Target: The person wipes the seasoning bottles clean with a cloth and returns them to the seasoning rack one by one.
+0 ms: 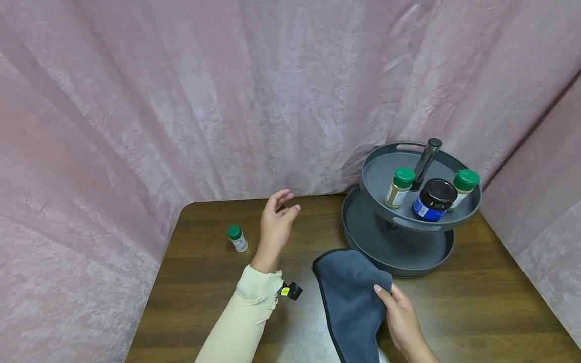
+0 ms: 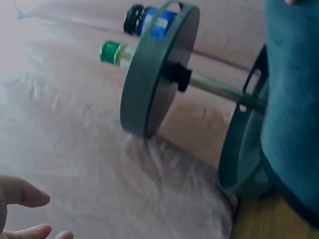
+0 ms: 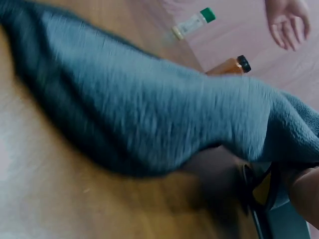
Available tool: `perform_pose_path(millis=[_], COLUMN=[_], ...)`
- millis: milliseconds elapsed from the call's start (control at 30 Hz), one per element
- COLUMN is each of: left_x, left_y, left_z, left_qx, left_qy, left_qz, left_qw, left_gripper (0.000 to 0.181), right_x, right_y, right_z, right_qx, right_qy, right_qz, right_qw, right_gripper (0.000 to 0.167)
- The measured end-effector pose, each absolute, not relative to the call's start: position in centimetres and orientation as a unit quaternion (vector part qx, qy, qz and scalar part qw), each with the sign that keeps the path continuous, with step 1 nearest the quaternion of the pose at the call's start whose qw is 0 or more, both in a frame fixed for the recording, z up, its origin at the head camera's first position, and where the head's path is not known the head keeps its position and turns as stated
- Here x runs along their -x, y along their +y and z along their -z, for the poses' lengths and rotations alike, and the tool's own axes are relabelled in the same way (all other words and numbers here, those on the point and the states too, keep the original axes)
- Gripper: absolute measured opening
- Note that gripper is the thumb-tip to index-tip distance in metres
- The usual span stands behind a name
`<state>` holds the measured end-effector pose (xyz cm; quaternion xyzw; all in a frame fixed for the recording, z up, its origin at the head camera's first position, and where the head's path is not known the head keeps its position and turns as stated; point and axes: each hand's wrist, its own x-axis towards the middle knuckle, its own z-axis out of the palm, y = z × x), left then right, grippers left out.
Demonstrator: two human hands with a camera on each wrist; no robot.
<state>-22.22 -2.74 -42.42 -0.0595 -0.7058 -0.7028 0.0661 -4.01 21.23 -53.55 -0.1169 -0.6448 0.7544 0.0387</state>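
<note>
My right hand (image 1: 401, 317) pinches the corner of a dark blue-grey cloth (image 1: 354, 297) between thumb and fingers. The cloth hangs over the table in front of a two-tier grey turntable stand (image 1: 374, 169). My left hand (image 1: 274, 229) is raised over the table with nothing in it, its fingers loosely bent. To its left stands a green-capped spice bottle (image 1: 238, 238). An orange-brown bottle with a black cap (image 3: 229, 67) shows in the right wrist view; in the head view I cannot see it.
The stand's upper tier holds a black-lidded jar with a blue label (image 1: 434, 199) and two green-capped bottles, one left (image 1: 399, 187) and one right (image 1: 465, 184). A post rises from its middle. Pink curtains (image 1: 272, 101) hang behind and beside the wooden table (image 1: 199, 282).
</note>
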Motion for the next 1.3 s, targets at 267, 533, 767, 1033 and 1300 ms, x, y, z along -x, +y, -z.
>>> perform_pose_path(millis=[267,533,767,1033,1300], left_x=[22.0,22.2,22.0,22.4,22.6], left_y=[-6.8,-10.7,-13.5,-15.5,-16.3], left_z=[44.6,46.3,48.0,49.8,51.3], left_qx=[-0.008,-0.021,-0.052,-0.089,-0.085], left_qy=[-0.728,-0.791,-0.831,-0.835,-0.829], left_qz=[0.682,0.589,0.536,0.541,0.551], left_qw=[0.072,0.165,0.136,0.055,0.031], left_gripper=[0.045,0.048,0.061,0.078,0.069], right_x=[4.0,3.9,3.9,4.0,4.1], right_y=[21.3,21.2,21.3,21.2,21.0], right_z=[52.4,52.0,51.8,51.6,51.2], right_qx=[0.09,0.075,0.07,0.08,0.081], right_qy=[-0.612,-0.605,-0.605,-0.605,-0.603], right_qz=[-0.783,-0.789,-0.789,-0.787,-0.789], right_qw=[0.065,0.076,0.081,0.091,0.083], right_gripper=[0.026,0.022,0.022,0.022,0.022])
